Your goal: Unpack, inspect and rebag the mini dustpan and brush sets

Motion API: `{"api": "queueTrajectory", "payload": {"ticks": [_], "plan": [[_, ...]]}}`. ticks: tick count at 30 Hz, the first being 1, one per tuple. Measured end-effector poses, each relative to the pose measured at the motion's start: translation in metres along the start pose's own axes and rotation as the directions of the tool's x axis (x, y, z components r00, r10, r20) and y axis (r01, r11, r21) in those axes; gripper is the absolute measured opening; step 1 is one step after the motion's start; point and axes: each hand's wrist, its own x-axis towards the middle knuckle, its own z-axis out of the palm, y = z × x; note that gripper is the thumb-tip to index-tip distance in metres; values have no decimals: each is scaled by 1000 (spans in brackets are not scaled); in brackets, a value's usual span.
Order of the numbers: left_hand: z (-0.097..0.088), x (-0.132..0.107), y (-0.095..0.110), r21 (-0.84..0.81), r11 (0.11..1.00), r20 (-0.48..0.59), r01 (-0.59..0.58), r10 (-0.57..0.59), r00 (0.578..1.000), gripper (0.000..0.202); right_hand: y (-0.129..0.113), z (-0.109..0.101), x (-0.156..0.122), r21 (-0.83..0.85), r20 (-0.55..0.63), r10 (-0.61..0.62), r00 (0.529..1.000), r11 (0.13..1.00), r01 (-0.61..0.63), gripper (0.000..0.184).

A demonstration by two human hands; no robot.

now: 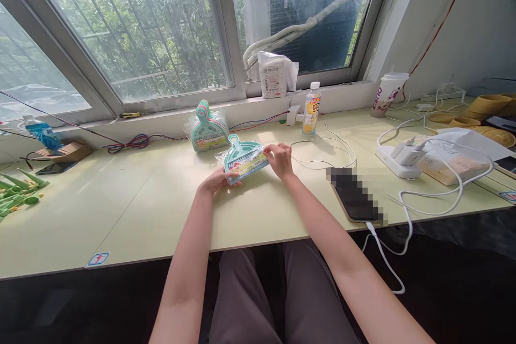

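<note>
Between my hands, just above the table [153,215], is a packaged mini dustpan and brush set [244,158], mint green with a clear wrapper and a yellow and blue printed label. My left hand [220,179] grips its lower left corner, the thumb over the front. At the right end, my right hand [279,158] pinches the wrapper edge between thumb and fingers. Behind it, against the sill, a stack of similar packaged dustpan sets [207,131] stands upright, with green and pink handles showing on top.
A drink bottle [312,110], a tissue pack [274,78] and a paper cup [387,95] stand towards the window. On the right lie a phone [355,196], a power strip [399,161] and loose white cables. Green plastic pieces [20,191] lie at far left.
</note>
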Motion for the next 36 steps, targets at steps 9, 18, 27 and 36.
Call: {"api": "queueTrajectory", "payload": {"ticks": [9,18,27,36], "plan": [[-4,-2,1,98,992,25,-75,73,997,63,-3,2,-3,42,-85,62,994,997,-58,32],[-1,-7,9,88,974,220,-208,184,958,75,12,11,5,428,161,420,893,785,-447,30],[21,11,8,241,949,-242,-204,262,934,49,3,8,4,427,36,452,891,799,-423,37],[-3,18,-3,458,864,-524,-208,452,722,25,-12,22,0,307,282,330,901,858,-411,32]]}}
